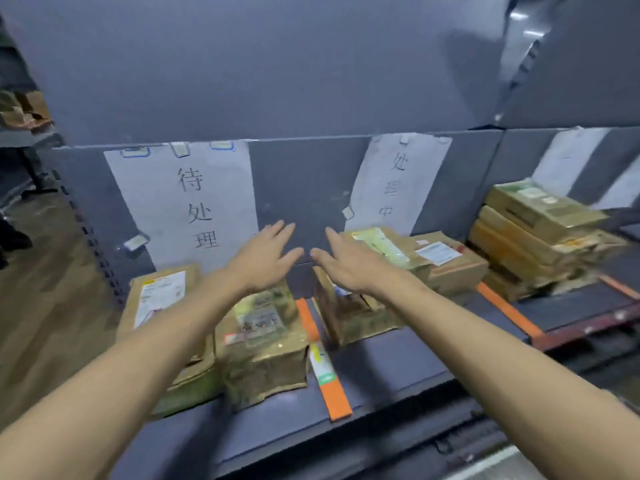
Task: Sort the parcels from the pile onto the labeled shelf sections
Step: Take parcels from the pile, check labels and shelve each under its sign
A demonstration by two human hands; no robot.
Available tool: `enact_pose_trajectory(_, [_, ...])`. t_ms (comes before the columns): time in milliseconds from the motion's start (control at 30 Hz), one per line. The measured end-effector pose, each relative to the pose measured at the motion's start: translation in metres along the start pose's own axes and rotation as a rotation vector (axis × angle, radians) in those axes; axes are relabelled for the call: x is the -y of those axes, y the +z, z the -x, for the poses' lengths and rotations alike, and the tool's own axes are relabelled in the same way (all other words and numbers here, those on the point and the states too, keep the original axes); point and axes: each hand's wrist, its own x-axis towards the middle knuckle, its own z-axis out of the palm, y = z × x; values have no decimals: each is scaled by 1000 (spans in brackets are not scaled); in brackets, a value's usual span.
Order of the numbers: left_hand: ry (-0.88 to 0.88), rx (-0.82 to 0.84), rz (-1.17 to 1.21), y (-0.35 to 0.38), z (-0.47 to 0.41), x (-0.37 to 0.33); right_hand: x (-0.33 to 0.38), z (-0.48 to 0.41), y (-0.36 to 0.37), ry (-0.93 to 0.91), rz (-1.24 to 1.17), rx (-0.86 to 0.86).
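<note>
Both arms reach forward over a grey shelf (388, 362). My left hand (265, 256) is open, fingers spread, hovering above a taped brown parcel (266, 351) in the left section. My right hand (341, 261) is open too, above another brown parcel (349, 317) in the middle section. Neither hand holds anything. A flat parcel with a white label (157, 299) lies at the far left. Paper signs with handwritten characters hang on the back panel, a left sign (187, 202) and a middle sign (394, 181).
Orange tape strips, one on the left (332, 389) and one on the right (509, 313), divide the shelf into sections. More parcels (440, 261) lie behind my right hand. A stack of flat boxes (533, 237) fills the right section. Wooden floor (45, 306) lies to the left.
</note>
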Motion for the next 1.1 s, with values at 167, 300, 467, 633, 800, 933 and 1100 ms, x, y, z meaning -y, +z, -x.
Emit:
enact_pose_trajectory(167, [275,35,-67,18,-54,-145,-119,61,-78,183,83,-100])
enact_pose_trajectory(300, [476,70,-166,55,-87,-293,-246,131,-129,402,106,-205])
enact_pose_trajectory(467, [737,103,-146,114,-107,-476,-389,238,-184,684,122,-281])
enact_pose_trajectory(633, [827,246,-148,177,-125,-617,-486,333,-230,909,83,-316])
enact_pose_trajectory(800, [896,333,-80,222,-141,-718,-557,400,-261,1044,71,-360])
enact_pose_trajectory(933, [1014,364,-101,262,-171,-792,-628,420,-275,1124,26,-393])
enact_pose_trajectory(1100, [1084,358,-96,308,-231,-875,-723,415,-310,1176,7,-396])
